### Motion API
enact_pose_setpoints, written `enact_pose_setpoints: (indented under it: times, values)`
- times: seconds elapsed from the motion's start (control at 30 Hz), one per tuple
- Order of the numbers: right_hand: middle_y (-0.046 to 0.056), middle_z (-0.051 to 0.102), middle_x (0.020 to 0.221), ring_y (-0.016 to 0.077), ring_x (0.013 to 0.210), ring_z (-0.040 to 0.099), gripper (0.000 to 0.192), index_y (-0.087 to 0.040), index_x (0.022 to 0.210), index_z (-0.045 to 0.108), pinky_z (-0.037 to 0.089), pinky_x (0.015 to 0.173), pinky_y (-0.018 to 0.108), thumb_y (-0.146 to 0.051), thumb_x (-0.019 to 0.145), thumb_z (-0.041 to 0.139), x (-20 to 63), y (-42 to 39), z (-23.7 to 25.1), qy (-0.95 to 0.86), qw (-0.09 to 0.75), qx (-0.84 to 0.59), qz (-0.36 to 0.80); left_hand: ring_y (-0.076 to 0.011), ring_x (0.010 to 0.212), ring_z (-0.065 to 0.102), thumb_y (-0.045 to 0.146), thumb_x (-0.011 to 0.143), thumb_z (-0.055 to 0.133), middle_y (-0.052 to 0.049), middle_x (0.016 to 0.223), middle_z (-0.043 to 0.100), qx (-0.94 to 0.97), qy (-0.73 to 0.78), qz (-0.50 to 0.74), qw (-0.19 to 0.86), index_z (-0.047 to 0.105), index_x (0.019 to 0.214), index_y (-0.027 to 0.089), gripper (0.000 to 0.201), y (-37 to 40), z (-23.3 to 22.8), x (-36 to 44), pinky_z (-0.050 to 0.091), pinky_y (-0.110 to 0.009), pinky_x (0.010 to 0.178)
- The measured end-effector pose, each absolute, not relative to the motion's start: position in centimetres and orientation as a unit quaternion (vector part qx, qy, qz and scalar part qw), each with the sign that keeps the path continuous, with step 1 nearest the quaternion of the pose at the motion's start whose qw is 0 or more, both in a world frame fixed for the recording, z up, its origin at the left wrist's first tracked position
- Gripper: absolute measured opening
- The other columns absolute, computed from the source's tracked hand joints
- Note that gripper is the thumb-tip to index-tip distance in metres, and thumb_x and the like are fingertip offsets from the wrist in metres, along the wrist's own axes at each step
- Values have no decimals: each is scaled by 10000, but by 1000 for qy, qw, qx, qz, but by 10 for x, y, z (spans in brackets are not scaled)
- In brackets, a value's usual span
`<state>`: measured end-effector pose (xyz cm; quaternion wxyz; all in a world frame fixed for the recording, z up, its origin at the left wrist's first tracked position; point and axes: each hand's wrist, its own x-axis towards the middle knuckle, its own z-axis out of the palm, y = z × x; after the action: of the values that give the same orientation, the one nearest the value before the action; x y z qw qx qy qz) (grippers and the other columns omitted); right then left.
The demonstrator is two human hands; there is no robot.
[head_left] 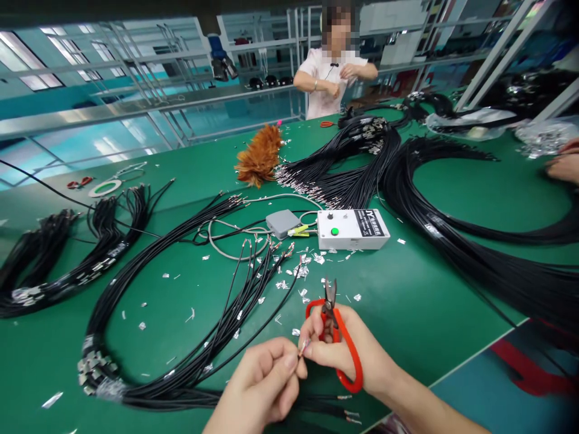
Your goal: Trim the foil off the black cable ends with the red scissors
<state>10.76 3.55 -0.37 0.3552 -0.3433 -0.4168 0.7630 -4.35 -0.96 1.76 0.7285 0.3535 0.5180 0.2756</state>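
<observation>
At the lower middle, my left hand (266, 383) pinches a black cable close to its stripped end (304, 348), where fine coloured wires show. My right hand (357, 346) meets it there, thumb and forefinger closed at those wires. Hooked in the same right hand are red-handled scissors (347, 355), their blades pointing up and away, slightly parted. Behind my left hand a bundle of black cables (181, 367) curves across the mat, several stripped ends fanning out toward the middle. Bits of silver foil (296, 271) lie scattered just beyond my hands.
A white control box (353, 232) with a green button stands ahead, beside a grey box (283, 223). Large cable bundles (434, 223) fill the right; more cables (108, 253) lie left. An orange feather duster (260, 157) lies behind. Across the table stands a person (330, 84); another hand (565, 163) shows far right.
</observation>
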Motion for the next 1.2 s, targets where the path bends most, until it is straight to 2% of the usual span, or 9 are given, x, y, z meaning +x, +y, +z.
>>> enact_pose_setpoints:
  times: [0.1,0.23,0.27,0.37,0.5,0.77,1.0,1.07,1.2]
  values:
    - [24,602,775,98,644,514,200,-147,733,433,405,615,221,-179,713,630,110,46,-6,-505,349,-362,702,-21,359,168,479,819,566,36,442,372,313,474,217,794,522,760,105,382,-4,21,-50,53,-190,393]
    - [20,591,739,146,691,523,187,-160,790,525,403,690,288,-332,797,597,120,58,-18,-638,315,-538,453,-9,378,150,454,828,573,45,463,377,299,496,276,767,513,798,100,359,-5,20,-46,52,-174,396]
    - [26,602,778,156,725,534,189,-164,832,540,406,714,300,-344,806,591,124,58,-20,-646,304,-553,429,-6,378,156,455,828,576,45,473,387,300,505,292,755,512,812,100,362,-6,19,-44,58,-172,394]
    - [47,602,951,148,832,551,204,-165,934,537,427,792,289,-306,804,606,132,51,-21,-603,336,-494,529,1,358,219,448,831,583,26,510,460,308,526,325,723,513,831,98,357,-8,13,-40,86,-171,385]
    - [56,611,920,118,754,521,235,-151,812,464,441,723,253,-304,793,641,131,34,-12,-515,365,-413,657,-6,345,322,481,805,607,5,547,531,320,546,339,696,481,808,106,395,-8,6,-37,164,-153,384]
    - [41,598,850,129,780,569,287,-150,761,419,452,734,255,-279,772,675,117,25,-14,-456,411,-412,673,-17,344,372,478,708,689,-7,526,542,313,590,392,633,470,737,100,438,-9,10,-25,227,-128,382]
    - [35,605,790,123,730,582,333,-146,730,411,467,717,241,-271,716,720,112,20,-16,-399,415,-424,699,-28,397,363,490,709,695,0,535,519,297,594,433,609,498,739,96,442,-13,9,-20,263,-146,410]
    - [34,602,779,123,728,580,341,-148,732,403,467,721,242,-278,722,717,109,18,-17,-387,430,-419,700,-26,406,340,492,726,682,16,538,494,294,590,441,609,504,799,100,437,-15,8,-20,239,-146,409]
    - [22,564,750,113,706,541,348,-146,737,397,447,714,240,-291,726,713,102,15,-21,-384,438,-417,698,-45,429,334,453,800,616,34,566,444,310,583,449,602,512,1078,93,466,-17,7,-19,235,-169,423]
